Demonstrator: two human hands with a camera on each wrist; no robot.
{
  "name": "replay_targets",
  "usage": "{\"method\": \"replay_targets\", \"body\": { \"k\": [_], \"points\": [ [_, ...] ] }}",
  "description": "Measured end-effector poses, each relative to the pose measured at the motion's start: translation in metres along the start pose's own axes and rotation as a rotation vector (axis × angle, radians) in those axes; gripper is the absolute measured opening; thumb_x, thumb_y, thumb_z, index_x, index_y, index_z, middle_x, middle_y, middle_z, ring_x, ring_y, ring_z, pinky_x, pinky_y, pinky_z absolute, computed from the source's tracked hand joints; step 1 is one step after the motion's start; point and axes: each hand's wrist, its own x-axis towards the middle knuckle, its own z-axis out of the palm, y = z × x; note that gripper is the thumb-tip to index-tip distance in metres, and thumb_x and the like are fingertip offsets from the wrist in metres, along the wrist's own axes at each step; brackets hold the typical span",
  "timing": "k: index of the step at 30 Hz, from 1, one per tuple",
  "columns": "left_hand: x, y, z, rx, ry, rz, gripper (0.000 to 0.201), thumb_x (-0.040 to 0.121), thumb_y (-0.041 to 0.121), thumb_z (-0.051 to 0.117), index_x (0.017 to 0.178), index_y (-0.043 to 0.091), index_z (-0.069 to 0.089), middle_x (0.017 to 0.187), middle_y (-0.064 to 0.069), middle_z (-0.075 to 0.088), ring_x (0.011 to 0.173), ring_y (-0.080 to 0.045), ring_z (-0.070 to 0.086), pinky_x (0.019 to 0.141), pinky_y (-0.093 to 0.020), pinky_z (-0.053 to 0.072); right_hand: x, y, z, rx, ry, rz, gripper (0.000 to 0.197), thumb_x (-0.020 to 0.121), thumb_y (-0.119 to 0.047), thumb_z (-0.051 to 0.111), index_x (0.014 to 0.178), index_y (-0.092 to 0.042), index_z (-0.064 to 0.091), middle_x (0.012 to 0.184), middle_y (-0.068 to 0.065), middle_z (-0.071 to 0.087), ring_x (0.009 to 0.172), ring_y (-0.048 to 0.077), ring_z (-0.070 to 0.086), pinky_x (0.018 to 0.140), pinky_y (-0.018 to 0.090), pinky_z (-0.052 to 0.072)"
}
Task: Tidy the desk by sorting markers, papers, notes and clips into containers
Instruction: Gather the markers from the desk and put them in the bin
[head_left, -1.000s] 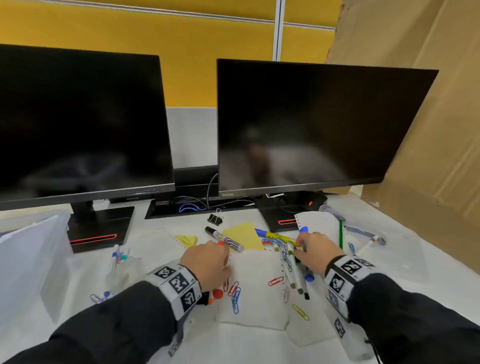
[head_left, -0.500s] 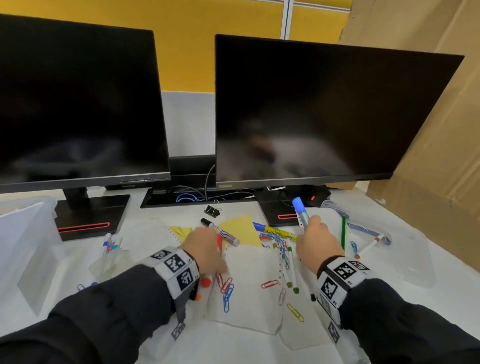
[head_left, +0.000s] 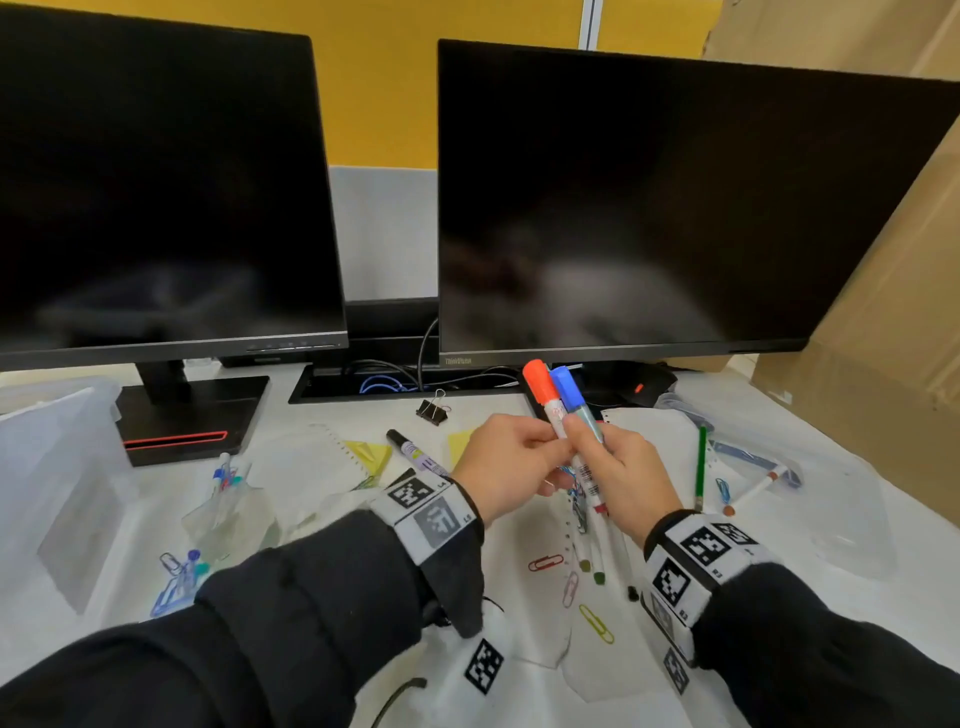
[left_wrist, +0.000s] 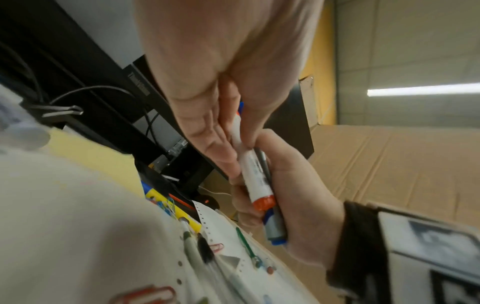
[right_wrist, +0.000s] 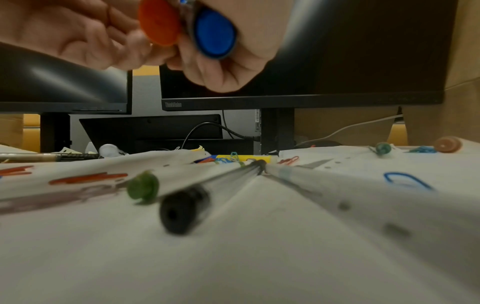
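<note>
We see both hands raised together above the middle of the bench (head_left: 857, 587), in front of the right monitor (head_left: 675, 208). Our left hand (head_left: 506, 470) pinches the orange-capped marker (head_left: 551, 410) between thumb and curled fingers (left_wrist: 221, 148), while our right hand (head_left: 618, 475) has its fingers wrapped around the blue-capped marker (head_left: 574, 402). The two markers stand nearly upright, side by side and touching, caps up; in the left wrist view the orange one lies against the right palm too. Below the hands, on white perforated papers (head_left: 524, 618), lie several thin pens (head_left: 597, 551) and loose paper clips (head_left: 545, 563). A purple-labelled marker (head_left: 415, 451) and yellow notes (head_left: 371, 453) lie beside the left wrist, a black binder clip (head_left: 432, 409) farther back. A green pen (head_left: 701, 465) lies to the right, and a clear container (head_left: 57, 467) stands at far left.
</note>
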Motion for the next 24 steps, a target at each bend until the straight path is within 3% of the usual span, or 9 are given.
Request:
{"method": "replay_targets", "body": {
  "k": [2, 5, 7, 10, 12, 14, 17, 20, 24],
  "points": [
    [0.003, -0.003, -0.006, 0.153, 0.012, 0.034, 0.021, 0.089, 0.009, 0.053, 0.1, 0.01, 0.07, 0.079, -0.006, 0.068, 0.07, -0.013, 0.066, 0.061, -0.016, 0.05, 0.0, -0.001, 0.002, 0.01, -0.025, 0.015, 0.03, 0.088, -0.027, 0.058, 0.064, -0.01, 0.055, 0.054, -0.002, 0.044, 0.05, 0.012, 0.04, 0.052, 0.024, 0.034],
    [0.01, -0.01, -0.022, 0.597, 0.092, 0.048, 0.028, 0.087, 0.01, 0.049, 0.105, 0.019, 0.069, 0.101, -0.008, 0.068, 0.089, -0.02, 0.062, 0.075, -0.024, 0.047, 0.003, 0.0, 0.003, -0.152, -0.019, 0.014, 0.025, 0.078, -0.019, 0.064, 0.063, -0.013, 0.045, 0.055, -0.003, 0.038, 0.051, 0.013, 0.036, 0.05, 0.026, 0.03],
    [0.013, -0.018, -0.039, 0.888, 0.107, -0.054, 0.03, 0.087, 0.018, 0.05, 0.115, 0.019, 0.061, 0.117, -0.006, 0.061, 0.105, -0.022, 0.058, 0.086, -0.03, 0.047, 0.007, 0.003, 0.002, -0.304, 0.013, -0.006, 0.021, 0.08, -0.019, 0.061, 0.071, -0.013, 0.044, 0.065, 0.0, 0.04, 0.058, 0.016, 0.039, 0.054, 0.027, 0.031],
    [0.016, -0.037, -0.061, 1.16, -0.046, -0.267, 0.036, 0.092, 0.029, 0.045, 0.122, 0.012, 0.055, 0.126, -0.01, 0.054, 0.113, -0.025, 0.054, 0.091, -0.031, 0.045, 0.014, 0.008, 0.0, -0.461, 0.055, 0.041, 0.01, 0.084, -0.015, 0.055, 0.089, -0.012, 0.048, 0.087, 0.007, 0.045, 0.072, 0.023, 0.046, 0.064, 0.029, 0.036],
    [0.016, -0.048, -0.065, 1.221, -0.132, -0.332, 0.037, 0.094, 0.028, 0.039, 0.121, 0.008, 0.056, 0.126, -0.011, 0.057, 0.113, -0.026, 0.055, 0.092, -0.031, 0.044, 0.018, 0.011, 0.0, -0.529, 0.041, 0.139, 0.023, 0.085, -0.013, 0.054, 0.107, -0.01, 0.05, 0.099, 0.012, 0.051, 0.085, 0.029, 0.053, 0.071, 0.033, 0.041],
    [0.016, -0.054, -0.064, 1.208, -0.119, -0.356, 0.035, 0.094, 0.025, 0.04, 0.118, 0.006, 0.058, 0.122, -0.012, 0.06, 0.11, -0.026, 0.057, 0.091, -0.03, 0.046, 0.02, 0.014, 0.0, -0.574, -0.009, 0.21, 0.031, 0.086, -0.014, 0.055, 0.116, -0.009, 0.05, 0.106, 0.014, 0.057, 0.096, 0.031, 0.057, 0.078, 0.034, 0.045],
    [0.016, -0.053, -0.065, 1.153, -0.051, -0.365, 0.027, 0.09, 0.016, 0.045, 0.11, 0.006, 0.06, 0.112, -0.011, 0.064, 0.104, -0.027, 0.061, 0.088, -0.031, 0.051, 0.021, 0.016, 0.0, -0.606, -0.099, 0.241, 0.028, 0.088, -0.016, 0.052, 0.115, -0.011, 0.054, 0.106, 0.012, 0.062, 0.093, 0.028, 0.058, 0.073, 0.03, 0.043],
    [0.014, -0.051, -0.065, 1.153, -0.013, -0.34, 0.025, 0.087, 0.011, 0.046, 0.109, 0.009, 0.059, 0.112, -0.01, 0.063, 0.105, -0.027, 0.059, 0.09, -0.034, 0.051, 0.023, 0.018, 0.001, -0.644, -0.178, 0.252, 0.026, 0.089, -0.017, 0.05, 0.115, -0.013, 0.055, 0.106, 0.01, 0.063, 0.087, 0.024, 0.056, 0.075, 0.029, 0.044],
    [0.007, -0.048, -0.069, 1.188, 0.04, -0.33, 0.026, 0.09, 0.009, 0.042, 0.115, 0.006, 0.049, 0.116, -0.015, 0.058, 0.109, -0.03, 0.055, 0.086, -0.033, 0.047, 0.024, 0.022, 0.001, -0.644, -0.224, 0.283, 0.031, 0.089, -0.016, 0.05, 0.12, -0.015, 0.054, 0.11, 0.009, 0.063, 0.094, 0.024, 0.059, 0.079, 0.03, 0.046]
  ]
}}
